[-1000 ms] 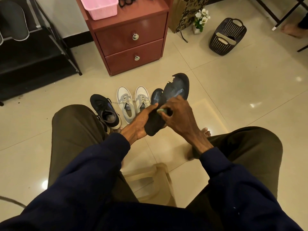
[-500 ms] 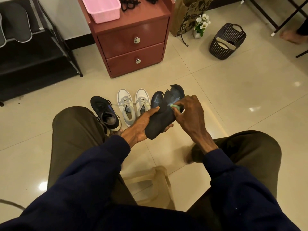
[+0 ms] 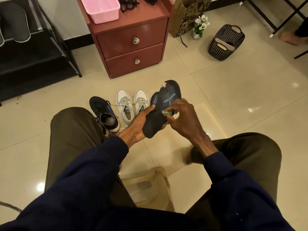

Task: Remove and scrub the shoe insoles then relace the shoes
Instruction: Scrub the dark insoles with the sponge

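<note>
Black shoe rack (image 3: 33,64) on my far left, red-brown two-drawer cabinet (image 3: 131,52) straight ahead against the wall. I'm sitting on a pale plastic stool (image 3: 150,184), its edge showing between my knees. A dark slatted basket (image 3: 225,45) stands out on the tiles to the right, well apart from everything I'm working on. A pink basket (image 3: 103,9) is up on the cabinet top, with a tangle of black laces (image 3: 133,2) just beside it.

Down on the floor in front of me, a black shoe (image 3: 104,112) stands by my left knee, and the pale grey pair (image 3: 126,105) is lined up just right of it, toes pointing at the cabinet.

Now the dark insole (image 3: 170,94): it's up off the floor, between my knees, toe end away from me, and that far edge is ragged. My left hand (image 3: 138,125) grips it from below around the heel half, thumb lying along its left edge. My right hand (image 3: 185,119) is curled over the middle, fingers pinching a small green scrub pad (image 3: 167,112) that's pressed against the insole's top face.
</note>
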Motion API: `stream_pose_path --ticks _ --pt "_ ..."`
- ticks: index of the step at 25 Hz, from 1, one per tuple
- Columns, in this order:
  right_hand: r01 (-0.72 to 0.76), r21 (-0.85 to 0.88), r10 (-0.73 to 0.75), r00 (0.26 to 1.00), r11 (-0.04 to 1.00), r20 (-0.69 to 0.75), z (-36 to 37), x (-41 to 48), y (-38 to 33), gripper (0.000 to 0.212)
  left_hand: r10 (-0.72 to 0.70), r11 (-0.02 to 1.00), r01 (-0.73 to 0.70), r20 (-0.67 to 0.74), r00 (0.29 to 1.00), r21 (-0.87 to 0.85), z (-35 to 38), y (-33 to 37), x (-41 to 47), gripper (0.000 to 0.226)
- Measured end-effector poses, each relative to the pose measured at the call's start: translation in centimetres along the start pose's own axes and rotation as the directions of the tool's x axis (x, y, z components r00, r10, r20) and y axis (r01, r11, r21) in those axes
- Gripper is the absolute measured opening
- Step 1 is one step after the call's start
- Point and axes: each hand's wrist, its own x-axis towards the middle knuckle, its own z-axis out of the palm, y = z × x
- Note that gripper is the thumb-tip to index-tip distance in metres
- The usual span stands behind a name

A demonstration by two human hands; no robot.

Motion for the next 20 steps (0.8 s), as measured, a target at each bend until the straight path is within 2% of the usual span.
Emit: stream_pose_path --ticks 2,6,8,11,14,17,18,20 --pt "0.071 0.005 -0.071 0.995 0.997 0.065 0.4 -0.1 -0.4 0.013 -0.003 1.000 0.002 -0.009 1.000 -0.007 -0.1 0.0 0.2 0.028" --pt "-0.151 -0.086 0.135 0.977 0.985 -0.162 -0.7 0.6 1.4 0.014 -0.024 0.999 0.023 0.024 0.999 0.047 -0.7 0.0 0.6 0.043" --pt "-0.065 -0.008 0.064 0.993 0.998 -0.100 -0.5 0.4 1.1 0.012 -0.044 0.999 0.044 0.049 0.998 0.014 -1.1 -0.1 0.8 0.050" --pt "0.089 0.142 -0.102 0.991 0.986 0.088 0.0 0.1 -0.2 0.014 -0.077 0.997 0.080 0.117 0.990 -0.019 -1.1 0.1 0.7 0.047" --pt "0.085 0.215 -0.125 0.976 0.973 0.180 -0.2 0.1 -0.3 0.014 -0.057 0.996 0.052 0.082 0.995 0.066 -1.2 0.3 0.8 0.055" --pt "0.094 0.187 -0.145 0.948 0.978 0.284 0.2 -0.1 -0.6 0.014 0.006 0.994 -0.005 -0.011 1.000 0.111 -1.3 -0.2 0.9 0.064" --pt "0.104 0.156 -0.144 0.950 0.982 0.277 0.4 -0.1 -0.6 0.015 0.009 0.995 -0.008 -0.012 1.000 0.103 -1.3 -0.3 0.9 0.064" --pt "0.064 -0.007 -0.063 0.991 0.998 0.117 0.5 0.0 -0.3 0.016 -0.041 0.993 0.037 0.036 0.999 0.115 -0.8 -0.5 0.5 0.064"
